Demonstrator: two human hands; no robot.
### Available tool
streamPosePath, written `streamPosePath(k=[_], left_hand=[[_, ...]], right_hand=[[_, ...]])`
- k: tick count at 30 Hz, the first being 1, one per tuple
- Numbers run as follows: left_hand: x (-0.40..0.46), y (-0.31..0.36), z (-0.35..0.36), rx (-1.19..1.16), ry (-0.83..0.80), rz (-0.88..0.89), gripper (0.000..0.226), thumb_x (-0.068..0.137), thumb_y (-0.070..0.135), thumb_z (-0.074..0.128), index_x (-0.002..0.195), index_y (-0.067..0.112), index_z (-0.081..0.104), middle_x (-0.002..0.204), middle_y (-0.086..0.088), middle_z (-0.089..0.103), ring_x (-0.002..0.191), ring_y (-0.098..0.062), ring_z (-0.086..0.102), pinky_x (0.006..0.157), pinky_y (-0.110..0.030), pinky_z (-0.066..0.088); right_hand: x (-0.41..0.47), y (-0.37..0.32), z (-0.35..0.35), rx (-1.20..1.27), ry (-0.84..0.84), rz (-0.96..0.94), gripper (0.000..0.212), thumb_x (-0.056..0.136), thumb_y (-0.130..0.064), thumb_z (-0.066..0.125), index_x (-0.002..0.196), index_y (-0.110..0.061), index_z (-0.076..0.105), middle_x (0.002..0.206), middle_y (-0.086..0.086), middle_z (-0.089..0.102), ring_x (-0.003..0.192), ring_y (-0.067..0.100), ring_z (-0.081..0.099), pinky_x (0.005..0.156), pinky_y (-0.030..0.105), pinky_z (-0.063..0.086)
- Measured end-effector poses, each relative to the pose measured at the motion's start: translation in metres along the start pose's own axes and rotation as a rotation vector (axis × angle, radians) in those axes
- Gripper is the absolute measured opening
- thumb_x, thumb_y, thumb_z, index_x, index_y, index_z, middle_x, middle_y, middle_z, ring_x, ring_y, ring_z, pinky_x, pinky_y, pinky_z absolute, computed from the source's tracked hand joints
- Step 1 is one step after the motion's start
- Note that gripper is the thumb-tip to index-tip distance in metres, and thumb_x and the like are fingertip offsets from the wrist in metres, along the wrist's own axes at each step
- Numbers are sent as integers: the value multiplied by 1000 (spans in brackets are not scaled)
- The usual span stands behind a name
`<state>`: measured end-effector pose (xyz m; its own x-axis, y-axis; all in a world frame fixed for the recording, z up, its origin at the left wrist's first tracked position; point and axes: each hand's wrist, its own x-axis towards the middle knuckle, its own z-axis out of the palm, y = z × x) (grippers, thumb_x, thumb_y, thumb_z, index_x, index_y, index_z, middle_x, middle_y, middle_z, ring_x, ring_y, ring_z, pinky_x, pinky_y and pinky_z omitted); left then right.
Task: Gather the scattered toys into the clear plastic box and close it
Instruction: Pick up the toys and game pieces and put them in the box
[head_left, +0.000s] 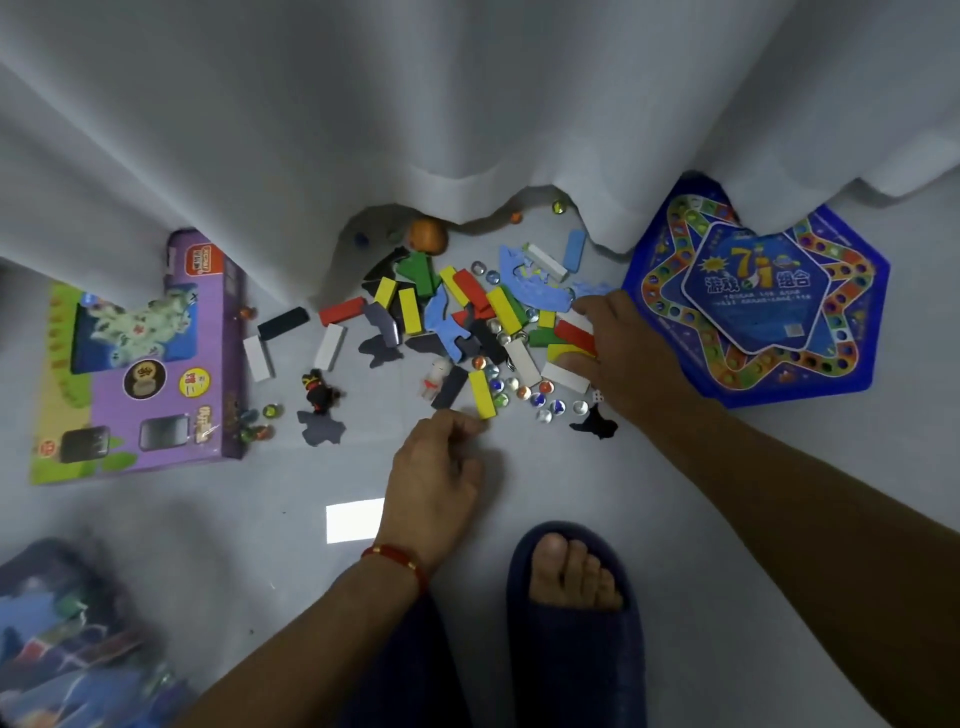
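Two hands at work on the floor (519, 467), head view only.

Left hand (434, 467): fingers curled, tips at the near end of a yellow block (482, 393); whether it grips anything cannot be told.
Right hand (618, 353): fingers spread flat over the blocks at the pile's right edge, holding nothing.
Clear plastic box (72, 639): well behind and left of the left hand, blurred, already part filled, lid not seen.

Risks, judged:
- Marbles (537, 399) between the hands may roll off if swept with the blocks; some already lie by the curtain (467, 130).
- A foot in a slipper (574, 608) just behind could tread on strays.

Count:
- Blocks: roughly twenty, mixed colours.
- Marbles: over fifteen.
- Flat puzzle pieces (321, 428): several.
- Game boards or boxes: two, purple box (156, 353) left, blue board (753, 296) right.
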<state>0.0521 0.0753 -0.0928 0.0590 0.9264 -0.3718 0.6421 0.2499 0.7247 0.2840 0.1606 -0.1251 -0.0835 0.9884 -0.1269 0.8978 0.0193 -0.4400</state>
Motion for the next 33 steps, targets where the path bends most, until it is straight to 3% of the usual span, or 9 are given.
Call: streamPosePath(k=[5, 11, 15, 18, 22, 24, 27, 30, 33], left_hand=[[-2, 0, 1, -34, 10, -4, 29, 87, 4, 58, 109, 24, 58, 108, 7, 60, 96, -6, 56, 91, -22, 48], [-1, 0, -1, -78, 35, -6, 29, 88, 4, 57, 112, 21, 60, 107, 6, 61, 94, -6, 57, 87, -22, 50], [1, 2, -4, -103, 61, -8, 29, 87, 3, 57, 107, 24, 60, 104, 9, 63, 92, -4, 58, 77, -7, 45], [2, 8, -6, -162, 80, -14, 24, 88, 3, 56, 101, 23, 61, 103, 9, 64, 92, -4, 59, 78, -10, 47], [6, 28, -7, -582, 2, -132, 17, 92, 6, 60, 105, 16, 66, 100, 0, 69, 97, -18, 65, 82, -36, 59], [9, 41, -4, -940, -139, -290, 28, 92, 20, 65, 119, 12, 64, 110, -6, 71, 106, -23, 67, 88, -40, 57], [8, 50, 2, -1336, -334, -515, 54, 85, 38, 67, 128, 5, 60, 117, -13, 67, 111, -25, 63, 101, -41, 49], [4, 43, 6, -1417, -345, -627, 37, 90, 31, 61, 117, 5, 65, 110, -13, 69, 102, -23, 67, 91, -37, 55], [3, 33, 4, -1434, -297, -647, 24, 97, 23, 54, 109, 5, 63, 99, -13, 71, 87, -24, 71, 80, -38, 60]], right_hand=[[4, 3, 3, -197, -20, -117, 62, 86, -45, 67, 128, -3, 48, 129, 19, 49, 111, 31, 56, 86, 41, 54], [8, -2, -6, -125, -40, -146, 48, 88, -34, 70, 121, -7, 47, 116, 13, 53, 97, 25, 59, 73, 41, 56], [6, 6, 0, -328, -74, -249, 38, 95, -32, 57, 119, -3, 53, 114, 18, 58, 90, 30, 63, 66, 38, 54], [1, 3, -1, -265, -40, -131, 34, 97, -25, 57, 121, -3, 50, 111, 15, 54, 91, 26, 60, 70, 33, 50], [-24, -36, -19, 117, 91, 181, 25, 102, -31, 47, 119, -13, 47, 94, -4, 49, 78, 10, 54, 58, 14, 36], [-50, -69, -24, 294, 4, 172, 18, 103, -34, 43, 116, -21, 47, 90, -10, 49, 77, 3, 52, 61, 13, 38], [-89, -110, -18, 330, -179, 9, 29, 102, -39, 42, 125, -23, 48, 116, -6, 51, 100, 6, 53, 84, 23, 48], [-99, -108, -13, 282, -138, -19, 34, 98, -45, 43, 126, -27, 51, 119, -8, 49, 100, 6, 54, 86, 29, 51], [-87, -68, -13, 348, 49, 158, 21, 97, -37, 51, 114, -26, 58, 108, -7, 55, 87, 6, 58, 79, 36, 55]])
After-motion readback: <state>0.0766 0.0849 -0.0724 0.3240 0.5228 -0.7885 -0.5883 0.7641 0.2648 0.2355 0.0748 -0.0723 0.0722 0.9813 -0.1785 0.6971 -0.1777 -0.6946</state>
